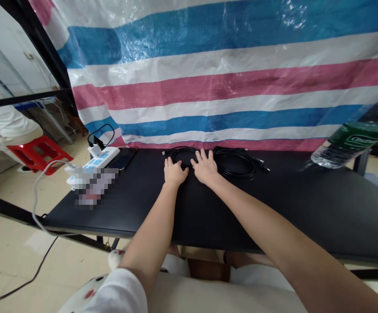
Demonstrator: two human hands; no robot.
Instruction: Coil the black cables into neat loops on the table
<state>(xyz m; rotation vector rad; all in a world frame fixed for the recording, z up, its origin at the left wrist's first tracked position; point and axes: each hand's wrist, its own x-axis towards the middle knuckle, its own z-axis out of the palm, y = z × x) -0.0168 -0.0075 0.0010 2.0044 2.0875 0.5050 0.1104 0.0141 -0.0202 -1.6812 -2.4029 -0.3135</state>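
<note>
Near the back of the black table point(137, 200), two black cables lie coiled. My left hand point(175, 173) rests at the front of the smaller coiled cable point(184, 148), fingers stretched forward and thumb out to the right. Close beside it, my right hand point(206, 168) lies palm down with its fingers spread, between the two coils. It partly covers the right side of the smaller coil. Just right of that hand sits the larger coiled cable point(237, 167), its plug ends pointing right. Whether the fingertips press on the cables is hard to make out.
A white power strip point(102, 158) with plugs and a phone point(124, 158) lie at the left. A large water bottle point(348, 141) with a green label stands at the right. Striped sheeting point(208, 87) hangs behind. A person sits on a red stool point(44, 152) at far left.
</note>
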